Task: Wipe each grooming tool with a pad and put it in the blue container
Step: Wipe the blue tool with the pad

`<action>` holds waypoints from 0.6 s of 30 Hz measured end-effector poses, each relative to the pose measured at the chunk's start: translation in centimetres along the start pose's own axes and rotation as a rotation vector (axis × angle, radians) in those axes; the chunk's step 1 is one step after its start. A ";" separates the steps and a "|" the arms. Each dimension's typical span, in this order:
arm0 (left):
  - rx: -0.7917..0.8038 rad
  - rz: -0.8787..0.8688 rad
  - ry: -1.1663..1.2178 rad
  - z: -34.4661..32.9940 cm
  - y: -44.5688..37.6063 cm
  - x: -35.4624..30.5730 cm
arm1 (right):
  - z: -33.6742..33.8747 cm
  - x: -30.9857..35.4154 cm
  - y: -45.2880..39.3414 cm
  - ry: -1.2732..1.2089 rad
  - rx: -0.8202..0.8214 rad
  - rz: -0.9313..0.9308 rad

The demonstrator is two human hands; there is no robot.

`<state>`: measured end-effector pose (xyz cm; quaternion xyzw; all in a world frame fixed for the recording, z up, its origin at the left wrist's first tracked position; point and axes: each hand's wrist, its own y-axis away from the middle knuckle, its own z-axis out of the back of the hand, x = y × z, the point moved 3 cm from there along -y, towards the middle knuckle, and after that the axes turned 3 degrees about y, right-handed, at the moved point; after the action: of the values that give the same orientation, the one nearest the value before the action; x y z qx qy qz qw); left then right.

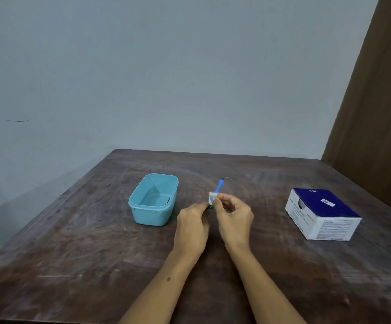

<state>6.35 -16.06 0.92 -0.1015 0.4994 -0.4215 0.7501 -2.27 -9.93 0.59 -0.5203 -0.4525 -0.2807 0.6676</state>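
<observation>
Worn dark wooden surface point(73, 242) sitting against a pale wall, brown curtain at right. Blue container point(153, 199) sitting left of centre, something small and metallic inside; swab box point(321, 213) lying well apart at right. Left hand point(193, 224) pinching the blue-handled tool point(219, 186); right hand point(234, 216) fingers pinching a white pad point(212, 198) around it.

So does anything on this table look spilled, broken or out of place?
Nothing stands out. The blue container sits upright with a small metal item inside, and the pad box lies flat to the right. The left hand holds the blue tool while the right hand pinches a white pad around it. The table is only scuffed.
</observation>
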 end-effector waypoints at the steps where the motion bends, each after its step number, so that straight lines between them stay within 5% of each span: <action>1: -0.003 -0.002 0.010 0.0 0.0 0.0 | 0.0 0.1 0.0 0.004 -0.003 0.003; 6: 0.044 -0.046 0.021 -0.3 0.2 -0.3 | 0.7 0.2 -0.2 -0.030 -0.154 0.022; 14: -0.013 -0.006 0.092 0.1 0.0 0.0 | -0.1 -0.2 0.0 0.019 -0.001 -0.013; 18: -0.001 -0.016 0.096 0.0 0.2 -0.2 | 0.5 0.3 0.0 0.041 -0.107 0.093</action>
<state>6.40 -15.83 0.90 -0.0853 0.5341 -0.4316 0.7220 -2.24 -9.43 0.88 -0.5700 -0.3984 -0.2835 0.6604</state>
